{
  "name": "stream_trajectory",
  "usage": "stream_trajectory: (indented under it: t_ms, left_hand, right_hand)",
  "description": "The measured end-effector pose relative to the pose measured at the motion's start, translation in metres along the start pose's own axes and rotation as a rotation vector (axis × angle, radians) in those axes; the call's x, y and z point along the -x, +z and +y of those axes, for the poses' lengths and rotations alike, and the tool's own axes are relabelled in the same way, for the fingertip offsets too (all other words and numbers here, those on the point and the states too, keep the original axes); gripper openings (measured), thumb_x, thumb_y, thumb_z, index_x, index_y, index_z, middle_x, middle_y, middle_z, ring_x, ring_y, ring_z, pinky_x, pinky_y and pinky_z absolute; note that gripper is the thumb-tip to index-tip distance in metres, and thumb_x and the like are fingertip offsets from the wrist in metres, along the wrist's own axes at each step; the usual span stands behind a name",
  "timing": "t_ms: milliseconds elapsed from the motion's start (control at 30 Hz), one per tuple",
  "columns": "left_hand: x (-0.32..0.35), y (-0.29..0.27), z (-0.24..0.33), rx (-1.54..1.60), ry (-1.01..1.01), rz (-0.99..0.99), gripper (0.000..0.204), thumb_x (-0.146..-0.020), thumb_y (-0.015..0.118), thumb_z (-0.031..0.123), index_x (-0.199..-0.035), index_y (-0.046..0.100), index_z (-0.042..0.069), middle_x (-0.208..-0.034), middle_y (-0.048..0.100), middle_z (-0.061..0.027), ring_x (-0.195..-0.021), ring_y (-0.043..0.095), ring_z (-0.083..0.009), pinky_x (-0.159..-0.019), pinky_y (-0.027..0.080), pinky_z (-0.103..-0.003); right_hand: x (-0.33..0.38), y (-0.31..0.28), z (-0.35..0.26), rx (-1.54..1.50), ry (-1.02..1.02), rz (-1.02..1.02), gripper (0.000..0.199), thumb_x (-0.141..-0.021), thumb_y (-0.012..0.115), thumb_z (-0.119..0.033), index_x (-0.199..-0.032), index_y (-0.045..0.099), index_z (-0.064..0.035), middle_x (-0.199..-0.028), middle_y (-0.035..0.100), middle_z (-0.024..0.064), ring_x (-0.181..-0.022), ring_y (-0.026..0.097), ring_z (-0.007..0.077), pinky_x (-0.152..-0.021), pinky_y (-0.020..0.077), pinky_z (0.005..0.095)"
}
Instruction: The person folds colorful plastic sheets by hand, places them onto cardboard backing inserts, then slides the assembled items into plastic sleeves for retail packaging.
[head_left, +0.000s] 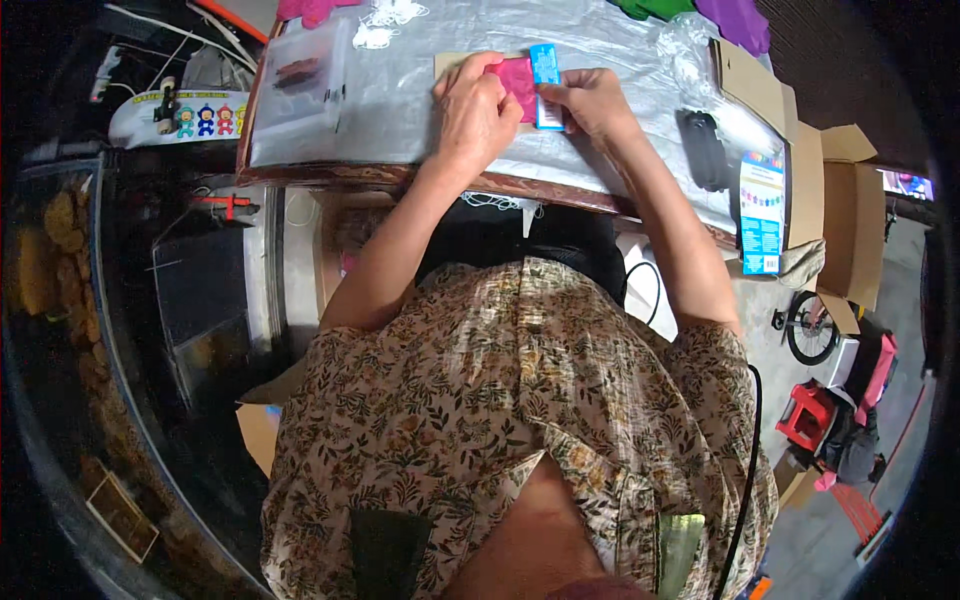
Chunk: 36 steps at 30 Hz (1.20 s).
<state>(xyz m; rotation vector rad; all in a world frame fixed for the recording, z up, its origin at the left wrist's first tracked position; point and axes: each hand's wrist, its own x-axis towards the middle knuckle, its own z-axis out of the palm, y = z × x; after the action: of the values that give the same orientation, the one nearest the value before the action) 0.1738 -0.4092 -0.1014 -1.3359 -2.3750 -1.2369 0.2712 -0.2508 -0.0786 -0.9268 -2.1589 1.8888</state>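
Note:
My left hand (474, 112) lies over a piece of thin pink material (514, 84), with its fingers bent and its thumb pressed on it. Beneath that hand, a flat tan cardboard piece (449, 64) shows at the edge. A narrow blue printed card (546, 70) stands along the right side of the pink material. My right hand (598, 102) pinches this card's right edge between thumb and fingers. Both hands are at the front half of the silver-covered table (390, 135). The undersides of the card and the pink material are hidden.
A clear plastic box (300, 75) sits at the table's left. White string (385, 20) lies at the back. On the right are a black case (704, 150), clear plastic wrap (688, 50), a blue and white printed card (762, 212) and open cardboard boxes (852, 215).

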Motion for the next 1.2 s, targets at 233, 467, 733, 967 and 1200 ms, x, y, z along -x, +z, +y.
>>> stream_trajectory:
  t_ms: [233,467,733,967,1200]
  left_hand:
    - [0.014,-0.046,0.046,0.211,0.182,0.142,0.023,-0.074,0.085,0.01,-0.073,0.063,0.002,-0.118,0.069,-0.0147,-0.104,0.067,-0.0313,-0.09,0.052,-0.04]
    - [0.035,-0.048,0.049,0.693,-0.149,-0.013,0.052,-0.069,0.093,0.031,-0.105,0.067,0.005,-0.12,0.066,-0.0129,-0.109,0.065,-0.0291,-0.094,0.051,-0.042]
    - [-0.007,-0.043,0.066,0.563,0.296,0.054,0.11,-0.057,0.096,0.052,-0.141,0.047,0.001,-0.137,0.054,-0.0186,-0.125,0.055,-0.0355,-0.11,0.043,-0.045]
    - [-0.005,-0.041,0.077,0.535,0.336,0.166,0.125,-0.056,0.097,0.053,-0.149,0.034,-0.003,-0.146,0.044,-0.0219,-0.134,0.046,-0.0364,-0.116,0.036,-0.046]
    - [0.01,-0.037,0.065,0.768,-0.106,-0.092,0.088,-0.073,0.091,0.046,-0.135,0.051,-0.001,-0.129,0.057,-0.0183,-0.12,0.057,-0.0256,-0.104,0.047,-0.04]
  right_hand:
    - [0.002,-0.029,0.017,-0.473,0.085,-0.036,0.015,-0.09,0.073,-0.012,-0.098,0.071,0.0004,-0.08,0.07,0.0059,-0.056,0.059,0.0099,-0.047,0.0452,0.0258]
    - [0.032,-0.053,0.008,-0.844,0.031,-0.32,0.022,-0.094,0.069,-0.013,-0.113,0.068,-0.0018,-0.098,0.074,0.0068,-0.083,0.071,0.016,-0.071,0.0578,0.0303]
    - [0.047,-0.045,0.011,-0.882,-0.014,-0.472,0.023,-0.094,0.068,-0.007,-0.115,0.066,0.0031,-0.104,0.074,0.0095,-0.09,0.073,0.014,-0.083,0.0587,0.0277]
    - [0.047,-0.029,0.019,-0.936,0.011,-0.426,0.024,-0.093,0.067,-0.006,-0.115,0.066,0.0041,-0.1,0.074,0.0092,-0.087,0.073,0.0154,-0.084,0.0587,0.0284]
    - [0.051,-0.038,0.009,-0.878,0.078,-0.415,0.016,-0.094,0.07,-0.011,-0.106,0.069,-0.0004,-0.089,0.073,0.0049,-0.071,0.068,0.013,-0.068,0.0562,0.0255]
